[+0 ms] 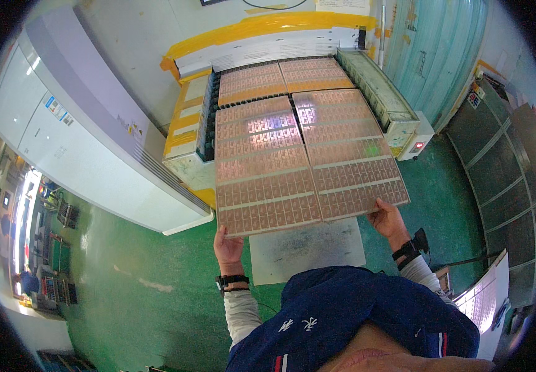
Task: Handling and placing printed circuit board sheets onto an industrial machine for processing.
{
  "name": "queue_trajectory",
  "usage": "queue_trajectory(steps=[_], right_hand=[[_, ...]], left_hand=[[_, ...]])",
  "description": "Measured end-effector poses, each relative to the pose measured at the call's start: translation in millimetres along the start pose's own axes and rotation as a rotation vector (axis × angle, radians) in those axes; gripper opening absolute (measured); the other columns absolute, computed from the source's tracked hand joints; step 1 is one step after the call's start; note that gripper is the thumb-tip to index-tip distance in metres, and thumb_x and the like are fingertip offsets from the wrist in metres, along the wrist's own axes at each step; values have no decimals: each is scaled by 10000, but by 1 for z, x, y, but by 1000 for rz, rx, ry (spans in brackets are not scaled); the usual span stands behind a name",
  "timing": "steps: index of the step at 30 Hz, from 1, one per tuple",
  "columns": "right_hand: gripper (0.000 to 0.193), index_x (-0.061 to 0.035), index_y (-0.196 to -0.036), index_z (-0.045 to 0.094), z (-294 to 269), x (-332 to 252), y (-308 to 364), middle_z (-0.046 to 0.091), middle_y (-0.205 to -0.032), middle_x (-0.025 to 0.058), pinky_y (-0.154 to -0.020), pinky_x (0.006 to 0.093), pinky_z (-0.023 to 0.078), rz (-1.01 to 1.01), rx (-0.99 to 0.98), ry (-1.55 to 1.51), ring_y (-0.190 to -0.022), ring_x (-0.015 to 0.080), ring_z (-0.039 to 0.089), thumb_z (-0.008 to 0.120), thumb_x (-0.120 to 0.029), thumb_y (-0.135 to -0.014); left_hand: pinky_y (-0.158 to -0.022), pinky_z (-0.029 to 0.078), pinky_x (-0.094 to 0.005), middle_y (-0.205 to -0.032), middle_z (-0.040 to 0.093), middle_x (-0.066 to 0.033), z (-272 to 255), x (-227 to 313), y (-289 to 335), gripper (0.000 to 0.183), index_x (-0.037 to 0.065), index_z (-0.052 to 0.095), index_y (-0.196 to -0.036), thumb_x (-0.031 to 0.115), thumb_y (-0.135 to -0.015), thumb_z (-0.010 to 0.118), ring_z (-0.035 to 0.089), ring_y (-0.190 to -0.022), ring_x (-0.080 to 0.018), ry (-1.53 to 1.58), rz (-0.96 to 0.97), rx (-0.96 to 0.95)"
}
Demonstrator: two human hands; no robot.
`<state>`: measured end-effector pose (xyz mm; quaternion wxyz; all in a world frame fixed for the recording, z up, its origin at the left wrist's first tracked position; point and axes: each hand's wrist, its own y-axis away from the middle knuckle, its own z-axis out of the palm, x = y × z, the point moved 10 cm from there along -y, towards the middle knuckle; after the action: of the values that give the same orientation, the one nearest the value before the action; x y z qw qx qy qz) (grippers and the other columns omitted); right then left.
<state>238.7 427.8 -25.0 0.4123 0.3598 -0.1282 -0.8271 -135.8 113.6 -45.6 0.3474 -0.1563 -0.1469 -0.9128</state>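
Two large copper-coloured panels with rows of small repeated patterns lie side by side, their far parts on a roller conveyor [209, 133]. My left hand [228, 249] grips the near left corner of the left panel [261, 177], thumb on top. At the near right corner of the right panel [354, 161], my right hand [389, 221] is closed on the edge, its fingers partly hidden beneath. The near edges of both panels stick out past the conveyor, over the floor. Farther in, two similar panels [249, 82] lie on the rollers by the machine's slot.
A white cabinet-like unit [94, 142] stands close on the left. Right of the conveyor is a side rail [379, 93] with a lit control box [415, 146]. Dark framed screens [503, 180] lean at the right. A pale mat [308, 251] lies on the green floor below.
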Motion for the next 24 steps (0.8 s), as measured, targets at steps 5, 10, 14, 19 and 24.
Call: queue_trajectory(steps=[5,10,14,19,24], right_hand=[[136,-41,-1005,573,-9,-3,-7,650,-944,71,-760,379,571,-20,-7,8,-863,220,656,544,-150,-929],[176,-27,-1065,555,-4,-7,-12,647,-981,86,-789,386,572,-48,-40,20,-886,229,655,536,-140,-930],[201,-14,-1091,543,1,-8,-16,644,-1014,104,-800,390,574,-41,-48,-3,-906,238,656,531,-135,-931],[205,-7,-1096,541,-1,-10,-19,639,-1036,111,-807,389,573,-48,-37,16,-917,242,656,525,-128,-932],[198,-15,-1093,547,7,-9,-20,638,-1035,113,-825,389,564,-74,-62,46,-933,247,650,531,-124,-929]], left_hand=[[-893,514,-415,-1228,594,-128,1,4,-3,387,0,526,-1232,191,-896,543,585,-1104,-278,-42,17,37],[-879,521,-400,-1209,602,-127,20,0,-7,382,5,532,-1223,195,-892,552,593,-1088,-271,-53,22,56],[-858,529,-387,-1181,616,-128,4,3,-12,365,17,546,-1208,195,-889,560,598,-1076,-273,-39,20,92],[-872,516,-420,-1181,619,-124,9,2,-19,363,24,547,-1210,205,-895,547,595,-1081,-281,-36,17,71],[-943,467,-463,-1233,589,-127,5,5,-27,408,20,515,-1258,212,-898,535,561,-1134,-291,-35,30,32]])
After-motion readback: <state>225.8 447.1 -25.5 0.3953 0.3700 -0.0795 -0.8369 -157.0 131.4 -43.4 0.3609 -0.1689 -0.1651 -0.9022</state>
